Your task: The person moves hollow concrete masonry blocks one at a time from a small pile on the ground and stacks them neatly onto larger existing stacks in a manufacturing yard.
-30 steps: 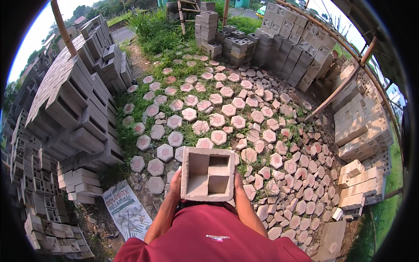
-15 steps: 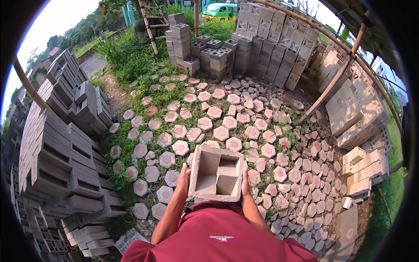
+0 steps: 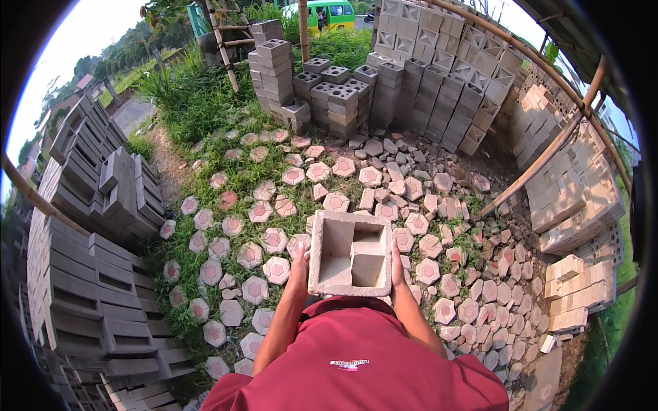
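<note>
A square concrete ventilation block (image 3: 332, 279), pale and hollow with stepped inner faces, is held up in front of my red shirt. My left hand (image 3: 299, 270) presses flat against its left side, thumb upward near the rim. On the opposite side my right hand (image 3: 398, 270) grips the block the same way, with most of its fingers hidden behind the wall. Beneath the block lie hexagonal paving stones (image 3: 276, 270) with reddish centres, set apart among grass.
Stacked grey blocks (image 3: 89, 294) line the left side. Hollow block piles (image 3: 343, 96) and a wall of patterned blocks (image 3: 439, 75) stand ahead. On the right, a slanting bamboo pole (image 3: 534, 171) rises before more stacks (image 3: 576, 185). Broken stones (image 3: 404, 147) cover the ground ahead.
The block and both hands have shifted slightly up and right in view. The surroundings have shifted too, and the green van ahead has moved left. My hold on the block is unchanged.
</note>
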A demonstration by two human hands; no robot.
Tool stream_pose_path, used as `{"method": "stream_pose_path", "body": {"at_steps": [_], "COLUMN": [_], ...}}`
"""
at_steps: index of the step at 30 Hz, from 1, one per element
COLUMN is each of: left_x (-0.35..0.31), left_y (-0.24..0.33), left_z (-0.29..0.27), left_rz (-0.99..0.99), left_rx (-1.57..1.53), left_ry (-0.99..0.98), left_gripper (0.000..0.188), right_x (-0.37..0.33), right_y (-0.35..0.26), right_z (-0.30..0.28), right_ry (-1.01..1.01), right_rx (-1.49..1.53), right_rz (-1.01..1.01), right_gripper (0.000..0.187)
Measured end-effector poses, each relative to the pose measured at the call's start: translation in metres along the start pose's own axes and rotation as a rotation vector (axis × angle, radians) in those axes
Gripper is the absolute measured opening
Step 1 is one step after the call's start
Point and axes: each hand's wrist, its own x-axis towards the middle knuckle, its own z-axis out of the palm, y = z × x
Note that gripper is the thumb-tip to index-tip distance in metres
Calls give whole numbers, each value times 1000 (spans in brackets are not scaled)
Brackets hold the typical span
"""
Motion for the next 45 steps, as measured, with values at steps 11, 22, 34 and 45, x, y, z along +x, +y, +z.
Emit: {"method": "stream_pose_path", "body": {"at_steps": [11, 22, 34, 45], "left_x": [193, 437, 653, 934], "left_y": [108, 201, 216, 165], "left_z": [122, 238, 322, 441], "left_rz": [-81, -201, -421, -321], "left_rx": [36, 100, 306, 706], "left_ry": [-127, -220, -123, -183], "left_gripper": [71, 57, 44, 38], "right_x": [216, 407, 564, 783], "right_y": [-80, -201, -280, -397], "right_z": [-67, -59, -148, -339], "right_ry": [202, 489, 682, 573], "right_rx": [-61, 44, -29, -340], "right_rz": [-129, -83, 47, 411], "right_gripper": [66, 74, 73, 44]}}
